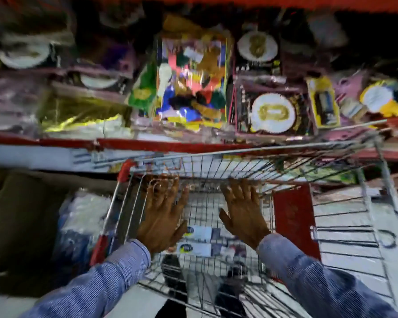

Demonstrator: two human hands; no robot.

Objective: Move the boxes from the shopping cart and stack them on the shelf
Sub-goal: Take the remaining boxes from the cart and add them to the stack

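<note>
A wire shopping cart (251, 152) with red corner guards stands against the shelf (170, 145). Both my hands reach down into its basket. My left hand (163, 216) is spread flat with fingers apart, and my right hand (242, 212) is spread the same way; neither holds anything. Below and between the hands lie two flat white boxes (199, 241) with a dark oval logo, one above the other, at the basket's near end. The picture is blurred by motion.
The red-edged shelf holds packed goods: a colourful clear packet (191, 81), a dark box with a white and gold plate (272, 113), a yellow carded item (324, 104). A red panel (294, 219) stands inside the cart at right. A brown carton (21, 214) and plastic-wrapped goods (83, 221) sit left.
</note>
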